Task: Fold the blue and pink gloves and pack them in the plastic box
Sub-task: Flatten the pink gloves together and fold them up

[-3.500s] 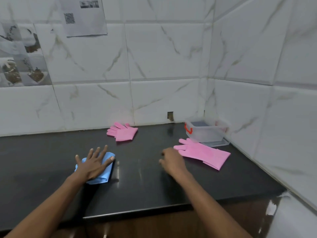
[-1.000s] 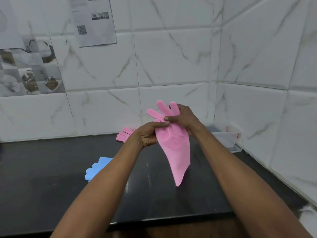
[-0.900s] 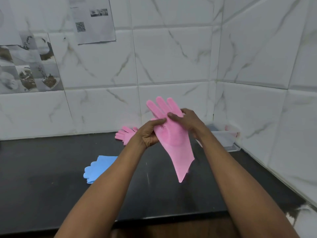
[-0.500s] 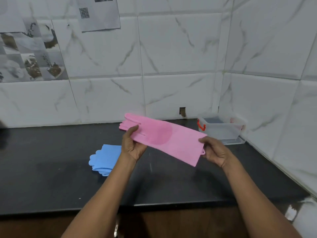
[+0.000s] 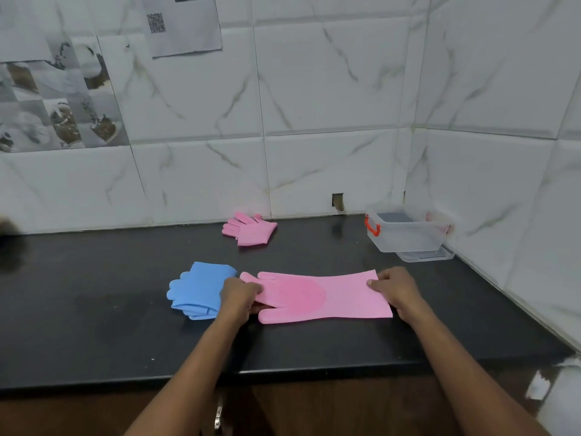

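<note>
Beyond both hands, across the whole background: white tiled wall (image 5: 314,105), turning a corner far off to the right.

Under both hands: black glossy desk (image 5: 94,309), running out to the left and right.

Between the two hands, flat on the desk: long pink glove (image 5: 330,297), stretched sideways, textured round palm patch facing up, fingers toward the left, cuff toward the right.

Well beyond the right hand, in the wall corner: clear plastic box (image 5: 405,237), open on top, standing on what looks like its lid (image 5: 424,255).

Just left of the left hand, partly hidden behind it: blue gloves (image 5: 198,287), folded into a layered stack, fingertips pointing left.

Beyond the left hand, near the wall: folded pink glove (image 5: 251,229), lying apart from everything else.

Left hand (image 5: 239,294): curled over the long glove's finger end, gripping it.

Right hand (image 5: 396,289): pinching the cuff edge, thumb on top, other fingers out of sight below.

On the box end facing the hands: small orange latch (image 5: 372,226).
</note>
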Available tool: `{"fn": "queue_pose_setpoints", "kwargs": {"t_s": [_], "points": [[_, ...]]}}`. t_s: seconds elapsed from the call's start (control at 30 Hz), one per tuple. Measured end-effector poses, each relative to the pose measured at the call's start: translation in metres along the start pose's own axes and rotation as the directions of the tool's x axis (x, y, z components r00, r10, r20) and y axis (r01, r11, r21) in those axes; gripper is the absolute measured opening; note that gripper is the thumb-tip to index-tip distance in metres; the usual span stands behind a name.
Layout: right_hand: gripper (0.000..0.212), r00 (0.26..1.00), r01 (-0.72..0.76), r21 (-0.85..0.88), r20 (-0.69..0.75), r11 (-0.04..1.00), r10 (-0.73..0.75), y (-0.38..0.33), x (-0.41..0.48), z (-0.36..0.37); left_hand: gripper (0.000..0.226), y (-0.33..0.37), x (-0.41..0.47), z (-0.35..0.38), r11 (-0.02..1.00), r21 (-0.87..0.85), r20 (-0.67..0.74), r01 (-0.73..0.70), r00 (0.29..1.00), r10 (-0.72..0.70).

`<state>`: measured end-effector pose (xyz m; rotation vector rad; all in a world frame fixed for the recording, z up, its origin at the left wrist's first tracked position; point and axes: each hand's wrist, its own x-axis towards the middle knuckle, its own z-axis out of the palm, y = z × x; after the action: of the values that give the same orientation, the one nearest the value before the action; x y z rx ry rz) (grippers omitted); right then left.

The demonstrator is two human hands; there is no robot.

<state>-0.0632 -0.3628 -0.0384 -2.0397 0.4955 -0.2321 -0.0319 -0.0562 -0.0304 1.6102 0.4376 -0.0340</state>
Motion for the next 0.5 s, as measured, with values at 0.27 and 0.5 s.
{"fn": "queue_pose_setpoints", "kwargs": {"t_s": [0.27,0.5], "points": [[0.013,0.995,0.036,0.025,-0.094,0.999,-0.033,0.007,-0.003,-0.008,0.025,-0.005,-0.028,-0.001,0.793,0.565,-0.110,-0.228,0.932,0.346],[0.045,0.903,0.320,-0.569,-0.060,0.758,-0.426,-0.009,-0.015,-0.005,0.023,0.008,-0.027,0.012,0.361,0.680,0.293,-0.638,0.688,0.663]]}}
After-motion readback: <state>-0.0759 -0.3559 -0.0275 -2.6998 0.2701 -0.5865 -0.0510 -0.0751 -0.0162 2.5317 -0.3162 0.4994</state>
